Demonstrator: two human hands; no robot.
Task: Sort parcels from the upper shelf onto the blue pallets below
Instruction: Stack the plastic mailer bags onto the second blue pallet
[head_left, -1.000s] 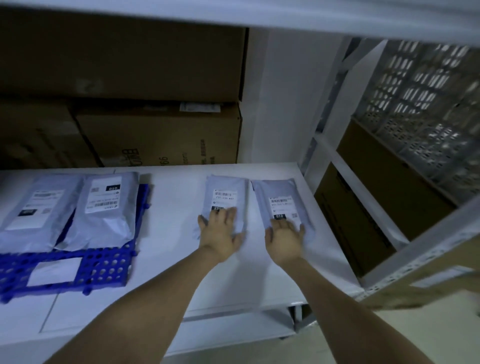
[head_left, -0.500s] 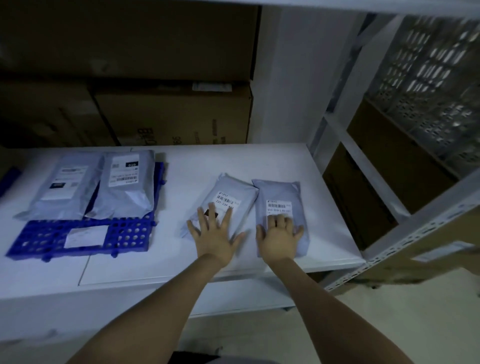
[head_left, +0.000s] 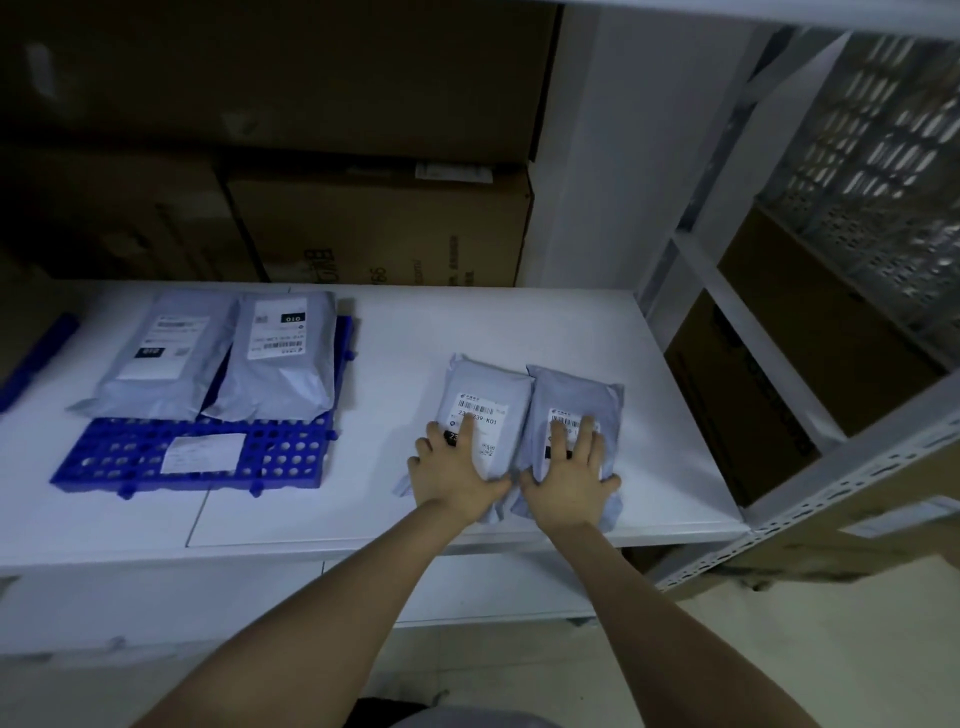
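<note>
- A pale floor (head_left: 519, 675) was seen nearest the camera, and above it the front edge of a white shelf (head_left: 405, 332) in a dim storage bay.
- Two bare forearms were stretched over that edge.
- The left hand (head_left: 457, 478) was laid flat, fingers straight and spread, on the near end of the left parcel (head_left: 488, 389). Nothing was gripped.
- The right hand (head_left: 569, 486) was likewise pressed flat, fingers straight, on the right parcel (head_left: 576, 395).
- Both grey parcels were lain on the right part of the shelf, close to its front edge, labels up. Their inner edges were touching.
- Their long axes were run from the front edge toward the rear. The left one was tilted slightly, its far end leaning right. The barcodes were placed at the far end of each label.
- To the left, well apart, a blue pallet (head_left: 291, 457) was set flat on the shelf, with a white label (head_left: 202, 452) on its near half.
- Two more grey parcels (head_left: 161, 358) (head_left: 280, 358) were laid side by side across its far half, long axes also front to rear. The print on the right-hand one was seen upside down.
- A blue strip (head_left: 36, 358) was cut off at the far left edge.
- Brown cardboard boxes (head_left: 384, 228) were stacked along the rear.
- On the right, white shelf uprights (head_left: 701, 208), a perforated rail (head_left: 831, 493) and further boxes (head_left: 769, 364) were visible.
</note>
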